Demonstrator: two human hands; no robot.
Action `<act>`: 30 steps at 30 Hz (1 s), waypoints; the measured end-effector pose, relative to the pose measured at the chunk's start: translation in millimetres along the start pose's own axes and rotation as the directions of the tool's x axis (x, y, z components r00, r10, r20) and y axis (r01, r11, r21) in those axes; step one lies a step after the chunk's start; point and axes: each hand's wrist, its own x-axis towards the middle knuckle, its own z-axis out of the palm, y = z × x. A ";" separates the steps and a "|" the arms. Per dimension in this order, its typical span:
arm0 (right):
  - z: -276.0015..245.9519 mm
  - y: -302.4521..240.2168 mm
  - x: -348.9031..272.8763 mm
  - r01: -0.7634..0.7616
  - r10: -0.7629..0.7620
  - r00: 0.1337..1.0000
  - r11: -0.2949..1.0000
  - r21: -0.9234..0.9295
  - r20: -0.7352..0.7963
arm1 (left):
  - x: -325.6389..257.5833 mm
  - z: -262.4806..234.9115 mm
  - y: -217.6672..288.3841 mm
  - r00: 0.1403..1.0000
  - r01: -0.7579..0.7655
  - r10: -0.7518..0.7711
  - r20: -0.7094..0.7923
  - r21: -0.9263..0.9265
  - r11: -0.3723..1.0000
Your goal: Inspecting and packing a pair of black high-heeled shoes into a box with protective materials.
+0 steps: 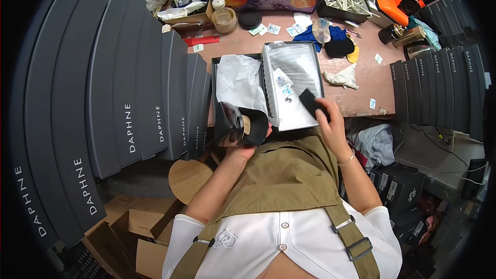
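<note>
My left hand [245, 150] is closed around a glossy black shoe [233, 128] from below. A beige patch shows inside the shoe's opening; most of my fingers are hidden behind it. In my right hand [333, 126] is a flat, dark, block-like pad [311, 102], gripped at its near end, whose exact kind I cannot make out. It is apart from the shoe, over the right half of an open grey shoe box. That half, lined with white paper [302, 116], holds a few small printed cards [282, 78]. White tissue [237, 80] fills the left half, just beyond the shoe.
Tall stacks of dark grey shoe boxes [124, 82] rise close on my left; more boxes [436, 82] stand at right. On the table [364, 101] lie a white cloth [342, 76], a blue cloth [307, 36] and a round jar [224, 19]. An orange tool [390, 5] sits far right.
</note>
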 end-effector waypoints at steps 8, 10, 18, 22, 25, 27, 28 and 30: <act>98.5 -23.2 -2.3 0.375 -0.312 0.883 0.919 -0.126 0.349 | -9.1 32.1 1.1 0.949 -0.289 0.313 0.046 0.528 0.799; 95.9 -37.2 1.2 0.224 -0.275 0.843 0.961 0.162 0.462 | -21.8 44.7 10.7 0.962 -0.261 0.265 0.072 0.543 0.798; 74.1 -40.5 6.9 0.586 -0.516 0.793 0.791 -0.177 0.323 | -14.9 41.4 18.8 0.821 -0.556 0.394 0.412 0.731 0.395; 93.1 -24.8 4.2 0.224 -0.364 0.731 0.927 0.300 0.577 | -13.0 34.8 19.7 0.957 -0.267 0.282 0.064 0.566 0.780; 52.5 -26.6 -20.2 -0.028 -0.340 0.692 0.869 0.495 0.636 | 6.9 22.5 33.5 0.942 -0.332 0.326 0.078 0.366 0.869; 48.9 -50.8 -12.2 0.319 -0.338 0.903 0.941 0.116 0.263 | 12.8 12.1 17.1 0.904 -0.411 0.426 -0.038 0.205 0.889; 56.4 -53.5 -5.4 0.277 -0.306 0.922 0.949 0.152 0.235 | 10.2 23.7 8.1 0.906 -0.410 0.422 0.023 0.294 0.863; 78.1 -37.6 6.3 0.269 -0.309 0.929 0.942 0.203 0.205 | 3.8 25.2 -14.4 0.930 -0.346 0.361 0.068 0.487 0.802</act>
